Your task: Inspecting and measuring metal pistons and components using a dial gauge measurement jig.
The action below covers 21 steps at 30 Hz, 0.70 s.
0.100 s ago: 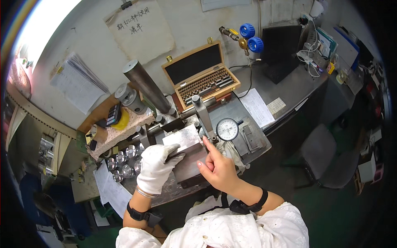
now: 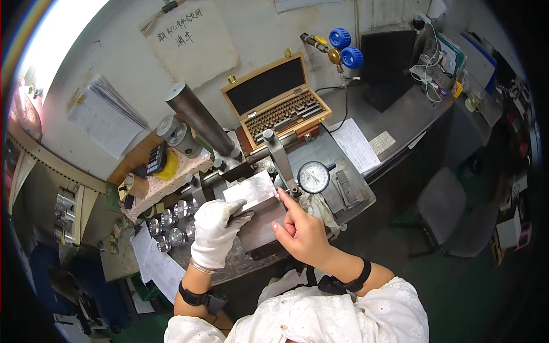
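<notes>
My left hand (image 2: 216, 233), in a white glove, has its fingers and thumb closed on the left end of a shiny rectangular metal block (image 2: 250, 193). The block lies on a dark flat metal base (image 2: 264, 230). My bare right hand (image 2: 304, 235) has its index finger stretched to the block's right end, with the thumb apart and the other fingers curled. Whether that fingertip touches the block or the small part beside it, I cannot tell. Just right of the fingertip is a round dial gauge (image 2: 313, 176), near an upright metal arm (image 2: 278, 155) of the stand.
A thick steel column (image 2: 197, 117) rises behind the block. An open wooden case (image 2: 329, 112) of gauge blocks lies behind. Several shiny metal rings (image 2: 176, 235) stand left of my gloved hand. A crumpled cloth (image 2: 316, 210) lies beneath the dial, and a grey chair (image 2: 443, 200) stands at right.
</notes>
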Motion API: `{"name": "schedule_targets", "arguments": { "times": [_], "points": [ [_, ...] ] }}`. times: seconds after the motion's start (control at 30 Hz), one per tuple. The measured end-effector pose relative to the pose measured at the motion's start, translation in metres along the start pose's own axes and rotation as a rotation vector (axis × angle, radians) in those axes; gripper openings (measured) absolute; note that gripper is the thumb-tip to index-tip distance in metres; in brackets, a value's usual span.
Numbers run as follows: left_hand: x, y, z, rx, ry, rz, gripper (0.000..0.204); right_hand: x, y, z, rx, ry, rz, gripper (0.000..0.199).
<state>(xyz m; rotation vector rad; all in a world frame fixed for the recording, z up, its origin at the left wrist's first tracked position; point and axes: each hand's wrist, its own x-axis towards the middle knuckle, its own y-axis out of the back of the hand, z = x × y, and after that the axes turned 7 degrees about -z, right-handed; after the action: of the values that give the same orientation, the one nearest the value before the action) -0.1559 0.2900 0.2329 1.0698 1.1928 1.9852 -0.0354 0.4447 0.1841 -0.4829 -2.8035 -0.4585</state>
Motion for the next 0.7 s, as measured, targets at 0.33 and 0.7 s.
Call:
{"name": "schedule_targets", "arguments": {
  "times": [0.33, 0.7],
  "points": [
    [0.0004, -0.0017, -0.0094, 0.017, -0.094, 0.057, 0.041, 0.0064, 0.0058, -0.0019, -0.015, -0.026, -0.067, 0.058],
    [0.0013, -0.0013, -0.0083, 0.003, -0.116, 0.086, 0.038, 0.0083, 0.0063, -0.0002, 0.019, 0.001, -0.052, 0.057]
  ]
}}
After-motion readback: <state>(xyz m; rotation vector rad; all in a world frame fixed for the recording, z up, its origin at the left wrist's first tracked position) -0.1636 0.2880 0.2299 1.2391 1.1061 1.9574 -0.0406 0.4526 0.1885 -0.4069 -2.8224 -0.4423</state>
